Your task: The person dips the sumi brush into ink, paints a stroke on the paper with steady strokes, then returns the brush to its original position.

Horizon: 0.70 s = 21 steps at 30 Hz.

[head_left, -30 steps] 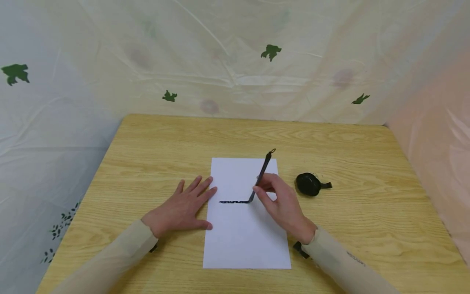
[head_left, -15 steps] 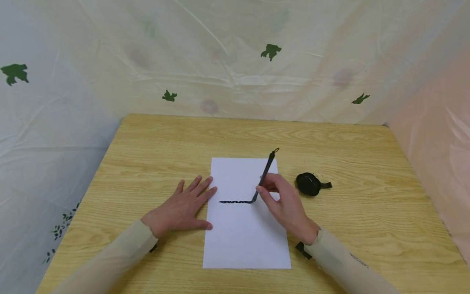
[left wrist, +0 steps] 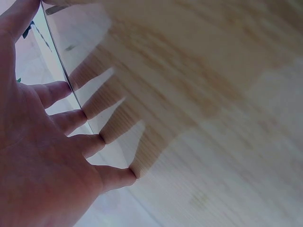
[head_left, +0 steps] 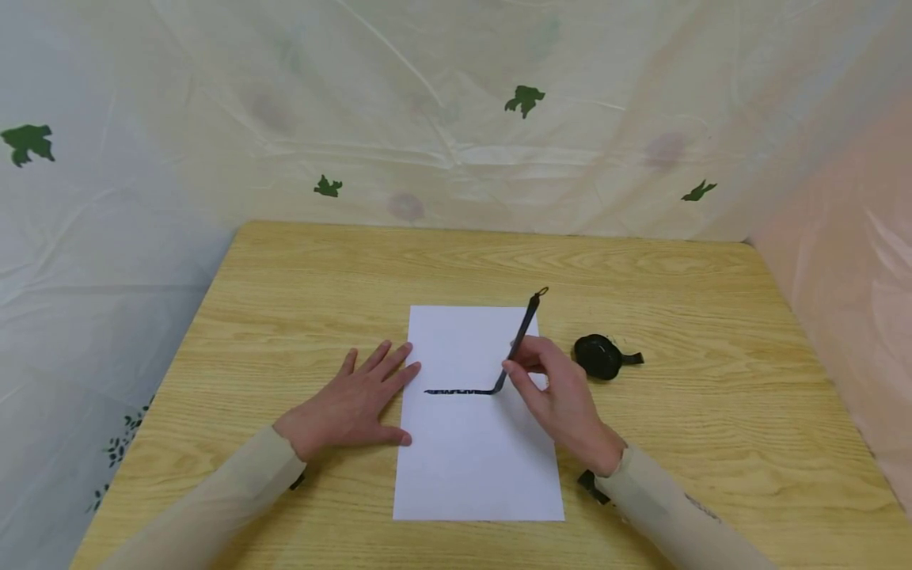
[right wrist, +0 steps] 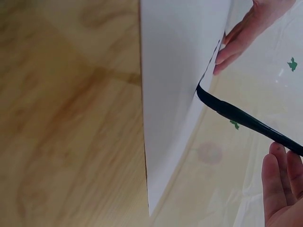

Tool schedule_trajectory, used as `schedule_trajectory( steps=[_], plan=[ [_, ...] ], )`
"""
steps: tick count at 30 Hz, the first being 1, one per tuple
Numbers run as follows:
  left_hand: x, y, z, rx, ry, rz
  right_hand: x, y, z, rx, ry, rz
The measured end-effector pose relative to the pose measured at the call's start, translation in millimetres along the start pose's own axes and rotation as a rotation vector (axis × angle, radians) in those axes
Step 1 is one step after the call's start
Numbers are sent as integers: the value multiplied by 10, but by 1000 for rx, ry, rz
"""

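Right hand (head_left: pixel 560 398) pinches a black calligraphy brush (head_left: pixel 524 326), its tip touching the right end of a black stroke (head_left: pixel 459 392) on white paper (head_left: pixel 470 475). Left hand (head_left: pixel 352 408), spread wide, rests across the paper's left edge. A small black dish (head_left: pixel 598 358) sits right of it on the counter (head_left: pixel 321 273).

Sheet (head_left: pixel 470 475): smooth, matt paper. Tabletop (head_left: pixel 299 285): wood-grained, slight sheen. Brush handle (right wrist: pixel 255 124): smooth, glossy. Backdrop (head_left: pixel 442 55): creased, satiny.
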State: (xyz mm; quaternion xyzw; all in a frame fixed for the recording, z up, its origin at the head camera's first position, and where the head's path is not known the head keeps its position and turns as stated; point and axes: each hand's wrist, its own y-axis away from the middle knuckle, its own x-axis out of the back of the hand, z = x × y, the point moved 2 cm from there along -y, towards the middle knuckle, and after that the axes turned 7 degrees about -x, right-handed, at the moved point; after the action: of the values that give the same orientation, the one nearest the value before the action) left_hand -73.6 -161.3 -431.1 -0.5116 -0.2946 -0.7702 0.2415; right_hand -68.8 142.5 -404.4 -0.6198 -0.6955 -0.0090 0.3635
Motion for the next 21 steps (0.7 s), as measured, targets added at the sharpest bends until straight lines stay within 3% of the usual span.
schedule_trajectory(
  steps=[21],
  plan=[
    [15, 15, 16, 2, 15, 4, 86, 27, 36, 17, 11, 39]
  ],
)
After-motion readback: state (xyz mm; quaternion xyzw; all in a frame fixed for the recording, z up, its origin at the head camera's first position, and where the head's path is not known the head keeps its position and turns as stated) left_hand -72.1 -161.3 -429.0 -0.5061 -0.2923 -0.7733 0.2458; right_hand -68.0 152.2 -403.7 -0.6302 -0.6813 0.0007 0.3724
